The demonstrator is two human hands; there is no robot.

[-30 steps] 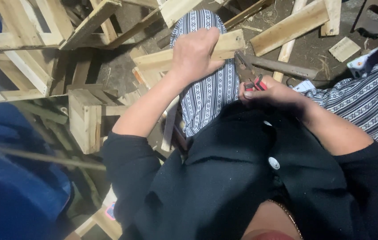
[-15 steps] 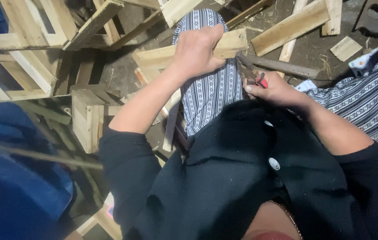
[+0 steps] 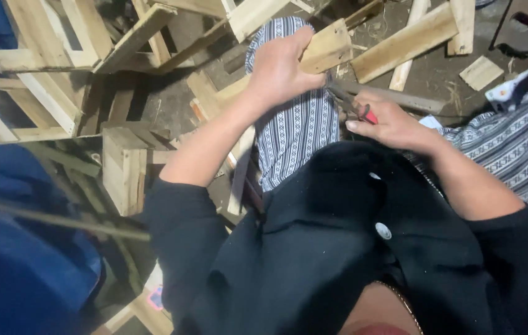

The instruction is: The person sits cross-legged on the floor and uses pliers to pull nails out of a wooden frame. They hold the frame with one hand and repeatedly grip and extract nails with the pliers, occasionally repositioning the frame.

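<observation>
My left hand (image 3: 279,69) grips a pale wooden plank (image 3: 326,48) that rests across my knee, which is covered by blue-and-white patterned cloth (image 3: 295,133). My right hand (image 3: 388,121) holds pliers with red handles (image 3: 354,107). The metal jaws of the pliers point up-left and meet the plank's edge beside my left thumb. What the jaws grip is too small to tell. Both forearms come out of black sleeves.
Broken pallet pieces and loose planks (image 3: 400,43) lie on the dirt ground ahead. A wooden frame (image 3: 34,80) stands at the left, with a wooden block (image 3: 124,170) beside it. A blue sheet (image 3: 22,267) fills the lower left. A small board (image 3: 479,72) lies at the right.
My right hand with the pliers has moved up and closer to the plank's edge. My left hand keeps its hold on the plank.
</observation>
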